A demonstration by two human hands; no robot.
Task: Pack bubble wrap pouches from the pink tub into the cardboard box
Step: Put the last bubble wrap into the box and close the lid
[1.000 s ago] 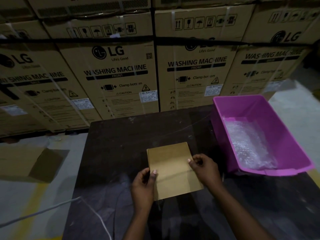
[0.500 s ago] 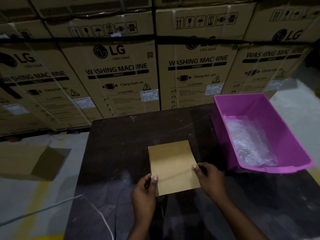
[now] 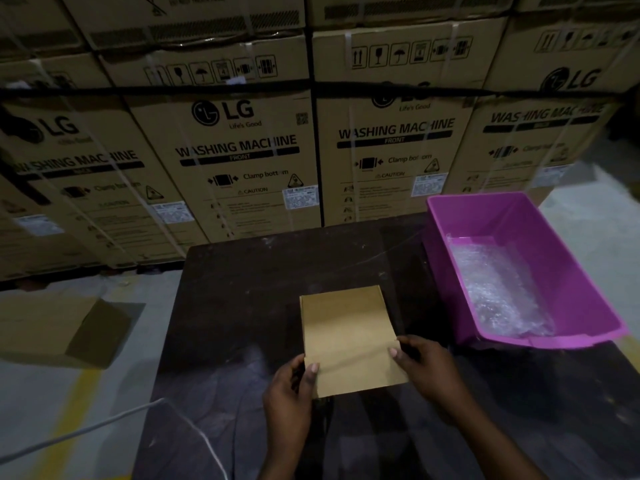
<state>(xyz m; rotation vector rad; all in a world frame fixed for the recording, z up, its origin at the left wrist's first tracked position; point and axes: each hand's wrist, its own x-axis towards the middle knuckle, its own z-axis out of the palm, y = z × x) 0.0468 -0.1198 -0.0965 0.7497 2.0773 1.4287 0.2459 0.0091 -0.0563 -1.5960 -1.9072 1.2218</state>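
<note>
While both hands, left hand [image 3: 289,386] and right hand [image 3: 424,367], pinched the flat, light, stiff cardboard box [image 3: 348,337] by its near side edges, soft, crushable bubble wrap pouches [image 3: 495,289] lay in the pink tub [image 3: 588,271], right.

One flat cardboard box [image 3: 349,337], one pink tub [image 3: 519,216], two hands, one table [image 3: 249,292].

Stacked cartons [image 3: 239,161] read "LG Life's Good", "WASHING MACHINE FRONT", "Clamp bottom", "CAUTION".
</note>
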